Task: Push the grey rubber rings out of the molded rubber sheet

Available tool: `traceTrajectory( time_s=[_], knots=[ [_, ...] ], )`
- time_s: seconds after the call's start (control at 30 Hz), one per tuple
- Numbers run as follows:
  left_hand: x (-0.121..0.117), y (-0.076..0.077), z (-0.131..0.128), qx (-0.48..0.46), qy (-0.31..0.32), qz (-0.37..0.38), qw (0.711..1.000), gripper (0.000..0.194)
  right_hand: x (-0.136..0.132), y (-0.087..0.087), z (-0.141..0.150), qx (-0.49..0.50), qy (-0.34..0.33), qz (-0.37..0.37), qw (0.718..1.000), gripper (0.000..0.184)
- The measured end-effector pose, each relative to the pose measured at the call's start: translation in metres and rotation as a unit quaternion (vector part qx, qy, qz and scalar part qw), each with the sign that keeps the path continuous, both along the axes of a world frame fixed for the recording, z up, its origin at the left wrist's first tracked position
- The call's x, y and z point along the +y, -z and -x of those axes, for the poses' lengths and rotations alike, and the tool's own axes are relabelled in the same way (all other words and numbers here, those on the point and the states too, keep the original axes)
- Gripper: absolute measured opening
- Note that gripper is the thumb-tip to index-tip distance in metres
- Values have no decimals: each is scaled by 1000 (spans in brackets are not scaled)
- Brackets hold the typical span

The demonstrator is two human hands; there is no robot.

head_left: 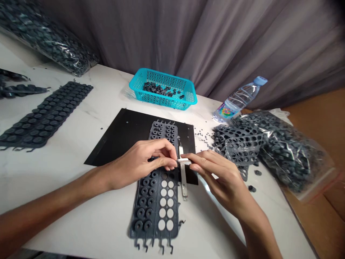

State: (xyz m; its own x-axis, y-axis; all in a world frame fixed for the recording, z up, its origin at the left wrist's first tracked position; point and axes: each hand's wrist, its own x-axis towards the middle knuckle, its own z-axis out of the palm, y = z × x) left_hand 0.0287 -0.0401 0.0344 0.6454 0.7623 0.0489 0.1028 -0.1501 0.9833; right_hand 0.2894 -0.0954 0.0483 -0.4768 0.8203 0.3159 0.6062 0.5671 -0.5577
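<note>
My left hand [151,162] is over the middle of the dark moulded sheet [155,201], thumb and index fingers pinched tight; can't tell what's between them, too small. My right hand [215,167] sits off the sheet's right long edge, fingers closed on a small metal blade [184,162], its tip pointing left, right at the left fingertips. So the blade lies crosswise to the sheet, whose long axis runs from near the desk's [91,223] front edge away from me, far end leaning slightly right. Left hand is nearer the sheet. Far half of the sheet rests on the black mat [118,135], near half on the desk. Silver tool [183,180] lies lengthwise beside the sheet's right edge, under the blade.
</note>
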Motion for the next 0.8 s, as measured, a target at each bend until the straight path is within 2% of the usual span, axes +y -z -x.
traceTrajectory(
  time_s=[0.8],
  knots=[
    [1, 0, 0, -3, -2, -20, 1000, 21, -1, 2, 1, 6, 2, 3, 1000, 26]
  ],
)
